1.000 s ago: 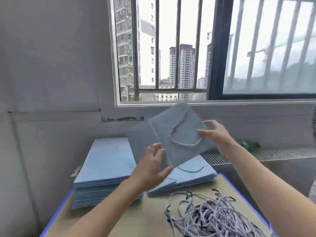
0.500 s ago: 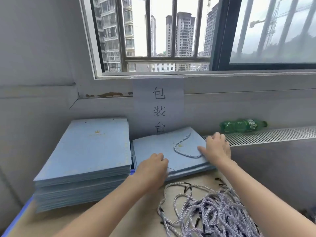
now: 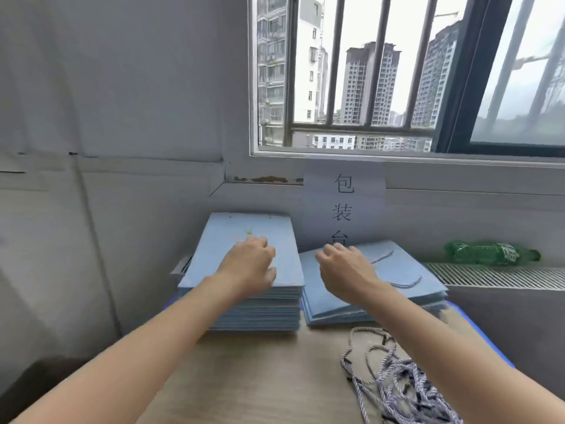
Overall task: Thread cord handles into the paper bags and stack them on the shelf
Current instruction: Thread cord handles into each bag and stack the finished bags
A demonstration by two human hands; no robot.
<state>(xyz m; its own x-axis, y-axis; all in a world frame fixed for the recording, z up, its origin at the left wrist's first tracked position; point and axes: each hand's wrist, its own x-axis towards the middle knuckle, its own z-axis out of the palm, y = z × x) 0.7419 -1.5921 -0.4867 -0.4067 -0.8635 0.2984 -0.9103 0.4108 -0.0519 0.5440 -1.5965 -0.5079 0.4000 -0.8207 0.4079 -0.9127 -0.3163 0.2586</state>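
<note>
Head view: the tall stack (image 3: 244,289) of flat blue bags, holes punched along the far edge and no cords in them, lies on the table (image 3: 260,377). Just right of the stack sits a lower pile (image 3: 397,289) of corded bags. Near-right of it is the cord heap (image 3: 397,384).

A bag should be light, thin, easily creased and slick; best peeled up at a near corner.

The left hand (image 3: 249,266) rests on the stack, fingers curled, gripping nothing visibly. The right hand (image 3: 345,269) hangs over the pile's left part, fingers loosely bent, empty.

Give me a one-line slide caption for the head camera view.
Left hand on the tall stack of blue bags, right hand above the corded stack, loose cords nearby.
</note>
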